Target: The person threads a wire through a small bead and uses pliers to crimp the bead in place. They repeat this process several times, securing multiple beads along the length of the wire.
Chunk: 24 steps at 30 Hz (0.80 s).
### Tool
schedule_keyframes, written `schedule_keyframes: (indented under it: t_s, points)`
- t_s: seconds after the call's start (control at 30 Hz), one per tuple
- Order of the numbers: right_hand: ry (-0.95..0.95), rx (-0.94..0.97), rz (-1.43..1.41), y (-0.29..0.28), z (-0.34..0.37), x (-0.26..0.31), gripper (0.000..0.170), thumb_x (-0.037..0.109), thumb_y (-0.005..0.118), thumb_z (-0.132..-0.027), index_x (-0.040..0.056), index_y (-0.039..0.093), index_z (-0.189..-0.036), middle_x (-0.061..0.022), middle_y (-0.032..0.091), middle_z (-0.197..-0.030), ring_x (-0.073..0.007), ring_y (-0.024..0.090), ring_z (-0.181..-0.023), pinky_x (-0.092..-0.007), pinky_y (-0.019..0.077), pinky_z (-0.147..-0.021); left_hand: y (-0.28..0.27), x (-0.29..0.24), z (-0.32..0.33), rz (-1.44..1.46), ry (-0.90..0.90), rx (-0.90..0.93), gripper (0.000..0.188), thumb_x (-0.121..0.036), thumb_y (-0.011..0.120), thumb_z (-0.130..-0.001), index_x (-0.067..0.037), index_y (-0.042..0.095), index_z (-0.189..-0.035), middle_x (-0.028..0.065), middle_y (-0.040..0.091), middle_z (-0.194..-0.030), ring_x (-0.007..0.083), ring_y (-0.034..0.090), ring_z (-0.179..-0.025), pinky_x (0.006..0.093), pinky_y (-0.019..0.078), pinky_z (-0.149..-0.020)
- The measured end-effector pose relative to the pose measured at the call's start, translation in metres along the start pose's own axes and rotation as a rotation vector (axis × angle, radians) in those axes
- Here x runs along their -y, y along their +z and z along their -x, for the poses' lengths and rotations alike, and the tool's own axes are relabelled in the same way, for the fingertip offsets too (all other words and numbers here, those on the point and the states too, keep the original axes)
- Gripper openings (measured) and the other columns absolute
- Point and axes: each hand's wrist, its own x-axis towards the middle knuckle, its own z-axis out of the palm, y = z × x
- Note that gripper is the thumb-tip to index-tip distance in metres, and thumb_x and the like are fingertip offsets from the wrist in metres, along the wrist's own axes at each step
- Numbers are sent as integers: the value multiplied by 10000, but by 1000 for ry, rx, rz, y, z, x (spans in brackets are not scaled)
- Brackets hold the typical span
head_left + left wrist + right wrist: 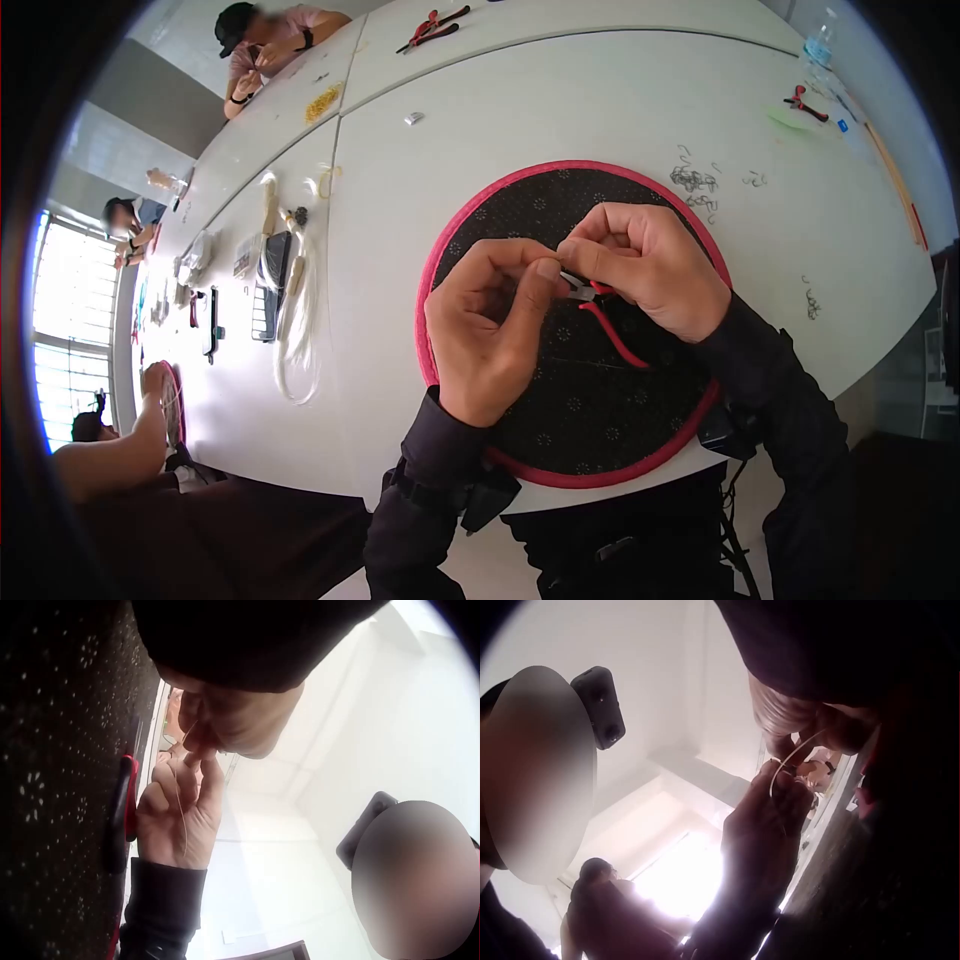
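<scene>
Over a round dark mat with a red rim, both hands meet at the fingertips. The left hand pinches something small and thin between thumb and forefinger. Touching it, the right hand pinches at the same spot. A thin pale strand curves beside the fingers in the right wrist view, and the strand also shows in the left wrist view. Red-handled pliers lie on the mat beneath the hands. The piece between the fingertips is too small to make out.
Small dark wire pieces lie right of the mat. Bundled clear strands and a phone are at left. More pliers and a bottle stand at the far right. Other people sit around the table.
</scene>
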Motion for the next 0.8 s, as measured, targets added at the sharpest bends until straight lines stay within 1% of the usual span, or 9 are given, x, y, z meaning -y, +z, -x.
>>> schedule_keyframes:
  t_s: [0.07, 0.17, 0.27, 0.37, 0.4, 0.5, 0.6, 0.67, 0.8]
  points:
    - [-67, -17, -51, 4, 0, -7, 216, 183, 678, -939, -29, 653, -910, 31, 592, -678, -13, 491, -597, -184, 414, -573, 1, 0, 0, 17, -3, -25, 71, -23, 629, -954, 29, 626, -1002, 67, 685, -857, 109, 663, -796, 238, 518, -727]
    - [-54, -22, 59, 4, 6, -3, 175, 146, 680, -925, -24, 653, -902, 33, 566, -660, -12, 454, -579, -232, 396, -531, 3, 2, -2, 11, 19, -80, 64, -17, 621, -954, 33, 627, -992, 65, 682, -848, 106, 658, -788, 239, 519, -723]
    - [-85, -75, 331, 13, 14, 11, 121, 109, 679, -909, -7, 649, -900, -1, 539, -626, -49, 450, -542, -268, 393, -511, 6, -3, -1, -46, 12, -159, 48, -8, 626, -943, 30, 634, -971, 57, 682, -834, 102, 649, -772, 244, 515, -717]
    - [-328, -117, 548, 20, 18, 11, 77, 81, 679, -895, 13, 647, -914, -47, 510, -618, -99, 450, -515, -286, 392, -501, 2, 6, -4, -193, 115, -174, 34, 4, 635, -927, 25, 641, -953, 51, 679, -808, 99, 636, -744, 243, 507, -707]
    - [-331, -105, 526, 22, 18, 12, 65, 58, 676, -885, 17, 634, -913, -81, 550, -686, -183, 522, -542, -316, 431, -526, 1, 8, -5, -237, 152, -172, 33, 5, 639, -922, 24, 643, -948, 51, 677, -801, 99, 632, -734, 242, 504, -702]
    - [-537, -136, 744, 20, 14, 4, 66, 40, 672, -875, 16, 618, -905, -101, 587, -763, -250, 597, -625, -362, 476, -574, -1, 14, -8, -324, 222, -167, 32, 6, 649, -911, 21, 645, -940, 53, 672, -782, 102, 623, -711, 240, 498, -690]
    - [-487, -129, 772, 17, 15, 8, 66, 28, 662, -872, 16, 602, -898, -114, 596, -803, -306, 621, -698, -394, 496, -614, 0, 15, -8, -312, 193, -167, 35, 0, 654, -909, 19, 645, -937, 59, 671, -775, 107, 623, -701, 242, 497, -681]
    - [-533, -140, 786, 17, 15, 5, 66, 28, 661, -874, 18, 600, -898, -109, 595, -799, -301, 618, -695, -391, 494, -609, -1, 13, -8, -288, 136, -173, 35, -4, 656, -908, 15, 645, -935, 60, 672, -778, 111, 627, -701, 248, 500, -675]
    - [-625, -165, 786, 18, 13, 2, 64, 29, 661, -874, 22, 601, -894, -108, 589, -803, -302, 611, -701, -388, 492, -605, 0, 15, -8, -403, 231, -151, 36, 1, 660, -899, 8, 644, -931, 73, 676, -776, 126, 635, -693, 257, 505, -659]
